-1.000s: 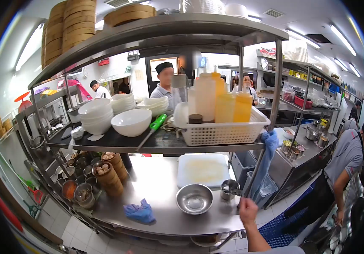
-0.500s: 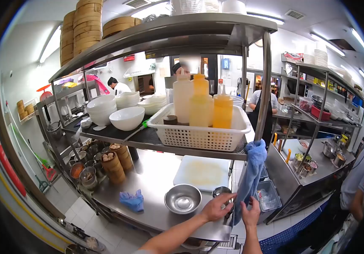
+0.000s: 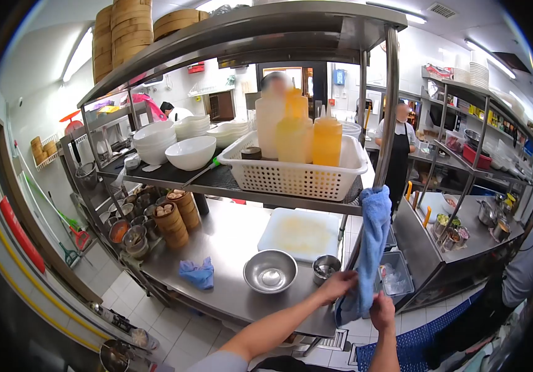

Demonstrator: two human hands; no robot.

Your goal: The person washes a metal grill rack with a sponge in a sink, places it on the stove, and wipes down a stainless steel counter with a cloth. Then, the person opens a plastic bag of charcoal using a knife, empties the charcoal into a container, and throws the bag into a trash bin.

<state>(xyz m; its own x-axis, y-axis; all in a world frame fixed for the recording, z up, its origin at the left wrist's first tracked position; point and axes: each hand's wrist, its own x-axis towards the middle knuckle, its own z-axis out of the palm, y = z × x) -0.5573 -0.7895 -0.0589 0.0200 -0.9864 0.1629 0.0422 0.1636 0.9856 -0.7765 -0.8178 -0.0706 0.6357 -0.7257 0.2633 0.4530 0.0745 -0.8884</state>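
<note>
A blue towel (image 3: 373,242) hangs from the shelf's right post and reaches below the worktop's edge. My left hand (image 3: 337,287) is closed on its left side, with the fingertips partly hidden. Lower down, my right hand (image 3: 383,312) grips the opposite side with bent fingers. Just beyond my left hand stands a small metal container (image 3: 326,268) with utensils or pieces inside that I cannot make out. Left of it is a shiny steel bowl (image 3: 270,271). A white cutting board (image 3: 297,234) with a yellowish stain lies behind them.
A crumpled blue cloth (image 3: 197,273) lies on the steel worktop (image 3: 229,248). Overhead, the shelf carries a white basket (image 3: 297,177) of sauce bottles and white bowls (image 3: 191,154). Bamboo steamers (image 3: 170,226) stand at left. A grey bin (image 3: 397,273) and a co-worker (image 3: 524,273) are at right.
Both hands have closed in on the towel, and my right hand has shifted slightly right. The view has moved a little. A co-worker in the background now faces this way.
</note>
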